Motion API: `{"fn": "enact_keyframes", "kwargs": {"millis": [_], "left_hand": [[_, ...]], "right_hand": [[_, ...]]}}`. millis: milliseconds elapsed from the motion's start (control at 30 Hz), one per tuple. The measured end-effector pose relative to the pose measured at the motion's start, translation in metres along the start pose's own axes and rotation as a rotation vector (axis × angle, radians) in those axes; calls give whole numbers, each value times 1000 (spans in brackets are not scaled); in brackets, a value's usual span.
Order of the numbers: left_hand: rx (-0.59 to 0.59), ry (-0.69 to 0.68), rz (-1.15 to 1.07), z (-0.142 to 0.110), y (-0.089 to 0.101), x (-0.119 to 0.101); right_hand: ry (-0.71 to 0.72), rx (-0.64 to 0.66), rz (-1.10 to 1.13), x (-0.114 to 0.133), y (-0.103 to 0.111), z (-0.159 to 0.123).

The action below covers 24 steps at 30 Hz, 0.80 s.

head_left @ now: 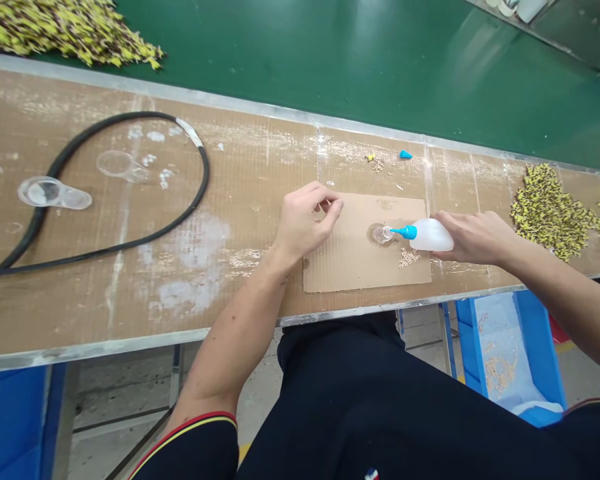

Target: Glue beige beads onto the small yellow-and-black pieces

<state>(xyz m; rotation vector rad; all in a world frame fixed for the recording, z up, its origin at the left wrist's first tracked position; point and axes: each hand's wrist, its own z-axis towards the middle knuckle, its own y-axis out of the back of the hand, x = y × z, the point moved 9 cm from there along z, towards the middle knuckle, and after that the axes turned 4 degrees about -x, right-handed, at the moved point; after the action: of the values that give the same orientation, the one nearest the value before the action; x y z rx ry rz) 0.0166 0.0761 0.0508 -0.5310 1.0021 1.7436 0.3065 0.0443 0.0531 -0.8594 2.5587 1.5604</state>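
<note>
1. We note a smooth, cloudy-white plastic bottle [430, 235] with a tapered blue nozzle [405, 232], at the right side of the flat tan cardboard [350, 257].
2. Our right hand [473, 237] has its fingers closed round the bottle; our left hand [307, 217] curls, thumb and forefinger nearly meeting. We cannot tell whether they pinch anything.
3. Long axis: crosswise, nozzle pointing to our left, tip at a small, round, clear cup [381, 233].
4. White band [189, 132] on black cable [205, 173]; we cannot tell whether it bears print.

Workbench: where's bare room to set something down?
Bare-looking patches: the bench between black cable and left hand, and the cardboard between that hand and the clear cup. Crowded: around the cup, with bottle and pale bits close.
</note>
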Motion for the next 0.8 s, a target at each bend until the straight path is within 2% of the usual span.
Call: {"fn": "enact_keyframes", "kwargs": {"millis": [200,367,467,600,700,800], "left_hand": [[7,36,18,-1,0,3],[34,81,33,-1,-1,5],[45,90,45,0,0,5],[44,87,45,0,1,6],[28,79,35,0,2,8],[10,56,23,0,4,7]], "right_hand": [[-73,19,92,-6,-2,1],[-152,-104,292,-25,-3,-2],[-250,-258,452,-45,-4,-5],[-418,-572,642,-76,-6,-14],[-531,-780,744,-97,-16,-16],[-609,-882,752,-111,-25,-12]]}}
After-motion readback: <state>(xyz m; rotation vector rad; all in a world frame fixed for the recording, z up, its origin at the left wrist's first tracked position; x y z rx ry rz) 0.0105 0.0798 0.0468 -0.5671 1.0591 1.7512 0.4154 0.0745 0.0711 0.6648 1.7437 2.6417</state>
